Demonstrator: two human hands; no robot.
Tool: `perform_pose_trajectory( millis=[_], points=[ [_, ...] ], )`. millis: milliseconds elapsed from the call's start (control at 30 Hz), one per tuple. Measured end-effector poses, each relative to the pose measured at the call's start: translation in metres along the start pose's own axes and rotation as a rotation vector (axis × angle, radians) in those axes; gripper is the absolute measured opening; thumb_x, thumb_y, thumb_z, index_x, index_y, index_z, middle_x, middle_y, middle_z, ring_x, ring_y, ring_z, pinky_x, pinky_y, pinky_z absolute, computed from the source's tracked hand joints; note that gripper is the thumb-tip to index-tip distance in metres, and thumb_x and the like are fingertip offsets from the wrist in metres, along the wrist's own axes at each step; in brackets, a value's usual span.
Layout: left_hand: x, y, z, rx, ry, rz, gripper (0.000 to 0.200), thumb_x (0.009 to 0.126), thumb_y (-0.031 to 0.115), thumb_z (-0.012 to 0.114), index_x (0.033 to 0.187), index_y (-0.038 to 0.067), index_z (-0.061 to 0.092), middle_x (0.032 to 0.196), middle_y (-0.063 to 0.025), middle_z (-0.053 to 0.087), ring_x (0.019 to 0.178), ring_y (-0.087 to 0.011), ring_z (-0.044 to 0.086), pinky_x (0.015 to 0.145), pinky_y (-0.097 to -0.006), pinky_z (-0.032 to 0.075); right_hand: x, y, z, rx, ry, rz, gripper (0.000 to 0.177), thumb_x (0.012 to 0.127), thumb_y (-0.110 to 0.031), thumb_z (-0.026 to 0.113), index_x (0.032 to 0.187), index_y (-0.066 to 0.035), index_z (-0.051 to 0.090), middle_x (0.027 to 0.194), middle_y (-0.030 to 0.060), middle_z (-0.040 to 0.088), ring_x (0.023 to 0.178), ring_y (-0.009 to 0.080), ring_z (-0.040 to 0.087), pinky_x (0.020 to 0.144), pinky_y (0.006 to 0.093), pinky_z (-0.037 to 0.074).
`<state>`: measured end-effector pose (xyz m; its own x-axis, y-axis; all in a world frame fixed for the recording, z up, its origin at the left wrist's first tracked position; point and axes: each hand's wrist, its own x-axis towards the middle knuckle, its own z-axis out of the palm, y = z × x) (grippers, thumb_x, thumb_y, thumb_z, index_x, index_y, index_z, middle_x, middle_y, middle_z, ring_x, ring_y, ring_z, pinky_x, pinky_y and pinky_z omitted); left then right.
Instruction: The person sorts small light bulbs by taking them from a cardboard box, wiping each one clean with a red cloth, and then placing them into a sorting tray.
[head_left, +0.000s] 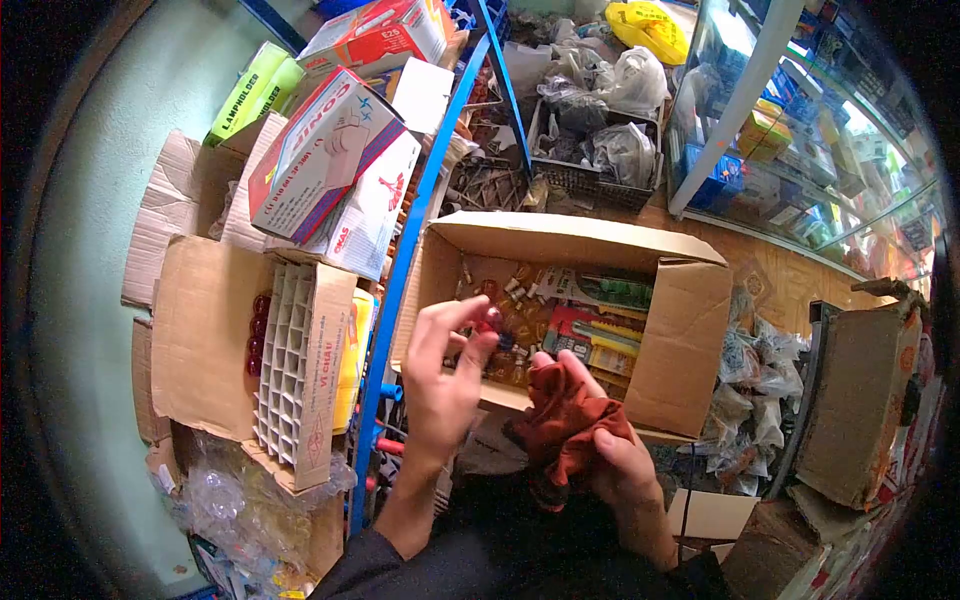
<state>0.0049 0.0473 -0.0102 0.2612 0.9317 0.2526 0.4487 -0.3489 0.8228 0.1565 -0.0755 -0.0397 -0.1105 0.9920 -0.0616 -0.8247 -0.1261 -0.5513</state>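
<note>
Pinched between the thumb and fingers of my left hand (440,365) is a small red bulb (490,319), partly covered by the fingers. My right hand (625,465) grips a crumpled reddish-brown cloth (572,415) with dark patches, just right of the left hand. Both hands are at the near side of an open cardboard box (690,330). Inside it lie several loose small bulbs (520,285) and packaged items with yellow parts (612,350). To the left, a carton with a white divider grid (285,360) has several dark red bulbs (258,335) along one side.
A blue metal frame post (425,200) rises between the carton and the box. Printed boxes (325,160) are stacked at upper left. Plastic bags fill a black crate (600,180) behind. A glass display case (800,150) stands at upper right, with bagged goods (755,370) below.
</note>
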Motion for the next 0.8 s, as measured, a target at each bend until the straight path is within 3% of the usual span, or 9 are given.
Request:
perform_pose_trajectory(
  millis=[133,267,400,533,600,667,733,767,800],
  points=[
    [0.023,-0.035,-0.011,0.383,-0.213,0.035,0.029,0.087,0.015,0.071,0.113,0.003,0.065,0.102,-0.0161,0.066,0.091,-0.0308,0.066,0.078,-0.0392,0.052,-0.004,-0.007,0.006,0.131,0.149,-0.066,0.098,0.087,-0.040,0.063,0.157,-0.002,0.006,0.163,0.0154,0.015,0.150,0.0285,0.017,0.120,0.0440,0.017],
    [0.053,-0.062,0.004,0.692,-0.280,0.075,0.027,0.086,0.020,0.070,0.102,0.000,0.063,0.099,-0.0200,0.064,0.093,-0.0379,0.064,0.079,-0.0458,0.051,-0.004,-0.007,-0.001,0.123,0.166,-0.083,0.097,0.087,-0.039,0.065,0.156,-0.001,0.008,0.161,0.0169,0.019,0.148,0.0298,0.023,0.118,0.0453,0.023],
    [0.078,-0.084,0.024,0.878,-0.354,0.085,0.019,0.081,0.005,0.062,0.099,-0.001,0.062,0.092,-0.0224,0.064,0.092,-0.0416,0.062,0.081,-0.0495,0.051,-0.003,-0.010,0.002,0.117,0.190,-0.094,0.095,0.088,-0.036,0.066,0.156,-0.001,0.010,0.160,0.0173,0.022,0.146,0.0295,0.028,0.117,0.0440,0.027],
    [0.077,-0.123,0.038,0.943,-0.262,0.411,0.015,0.084,0.003,0.056,0.095,0.003,0.066,0.088,-0.0182,0.066,0.082,-0.0364,0.067,0.073,-0.0464,0.057,-0.007,-0.006,0.000,0.095,0.207,-0.103,0.093,0.088,-0.033,0.066,0.156,-0.001,0.012,0.158,0.0165,0.028,0.143,0.0284,0.032,0.116,0.0422,0.030],
    [0.079,-0.113,0.046,0.998,-0.455,0.157,0.016,0.083,0.006,0.057,0.096,0.004,0.066,0.088,-0.0172,0.067,0.088,-0.0371,0.067,0.079,-0.0469,0.057,-0.007,-0.004,0.001,0.068,0.233,-0.117,0.092,0.088,-0.034,0.066,0.156,0.000,0.014,0.156,0.0172,0.031,0.142,0.0288,0.035,0.115,0.0424,0.031],
    [0.079,-0.089,0.042,0.882,-0.553,0.015,0.018,0.082,0.005,0.057,0.098,0.005,0.066,0.098,-0.0182,0.066,0.099,-0.0382,0.063,0.087,-0.0468,0.055,-0.008,-0.002,0.001,0.060,0.226,-0.135,0.090,0.089,-0.033,0.064,0.156,0.000,0.013,0.156,0.0181,0.031,0.141,0.0296,0.035,0.114,0.0439,0.033],
    [0.066,-0.095,0.037,0.829,-0.442,0.247,0.035,0.078,0.002,0.058,0.111,0.005,0.067,0.109,-0.0235,0.064,0.106,-0.0376,0.061,0.094,-0.0481,0.050,-0.009,-0.003,0.004,0.059,0.243,-0.152,0.089,0.089,-0.033,0.064,0.155,0.000,0.014,0.155,0.0188,0.031,0.141,0.0302,0.036,0.113,0.0451,0.034],
    [0.059,-0.099,0.033,0.789,-0.408,0.296,0.039,0.080,0.006,0.062,0.120,0.006,0.063,0.116,-0.0211,0.061,0.110,-0.0376,0.058,0.094,-0.0467,0.050,-0.007,-0.005,0.008,0.056,0.270,-0.158,0.091,0.088,-0.033,0.065,0.155,0.001,0.015,0.153,0.0190,0.033,0.140,0.0302,0.036,0.112,0.0451,0.035],
    [0.059,-0.063,0.022,0.714,-0.476,0.167,0.040,0.084,0.013,0.067,0.123,0.006,0.062,0.119,-0.0167,0.060,0.113,-0.0362,0.057,0.094,-0.0448,0.049,-0.005,-0.006,0.012,0.053,0.297,-0.163,0.092,0.086,-0.034,0.066,0.155,0.001,0.016,0.152,0.0192,0.035,0.139,0.0301,0.037,0.112,0.0451,0.037]
  ],
)
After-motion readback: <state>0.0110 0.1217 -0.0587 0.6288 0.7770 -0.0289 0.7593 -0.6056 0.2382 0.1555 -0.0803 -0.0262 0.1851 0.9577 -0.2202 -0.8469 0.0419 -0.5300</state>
